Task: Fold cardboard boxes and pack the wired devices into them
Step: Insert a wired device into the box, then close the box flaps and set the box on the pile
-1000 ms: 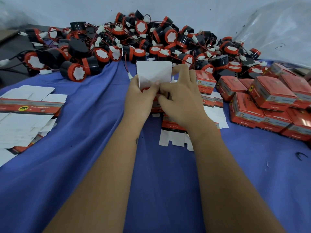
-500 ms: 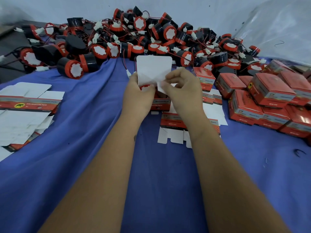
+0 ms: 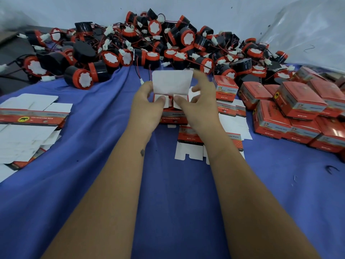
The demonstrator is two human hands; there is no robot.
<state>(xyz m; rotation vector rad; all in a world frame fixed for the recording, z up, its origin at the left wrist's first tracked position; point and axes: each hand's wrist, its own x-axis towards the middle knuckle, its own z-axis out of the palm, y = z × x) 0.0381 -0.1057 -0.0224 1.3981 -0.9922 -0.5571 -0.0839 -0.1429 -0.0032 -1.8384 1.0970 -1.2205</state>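
Thumbs press box's two small side flaps inward: left hand (image 3: 147, 105) thumb on left flap, right hand (image 3: 197, 107) thumb on right flap, fingers curled round box sides. Right fingers blurred, lifted near lid. Box (image 3: 172, 109) red, held over blue cloth (image 3: 93, 165) mid-table, white lid flap (image 3: 171, 82) upright. Device pile (image 3: 149, 45) behind; packed boxes (image 3: 298, 113) right; flat blanks (image 3: 31, 116) left.

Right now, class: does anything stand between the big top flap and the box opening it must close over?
Nothing visible does. The top flap stands upright; both side flaps are already pressed down under the thumbs of the left hand and right hand.
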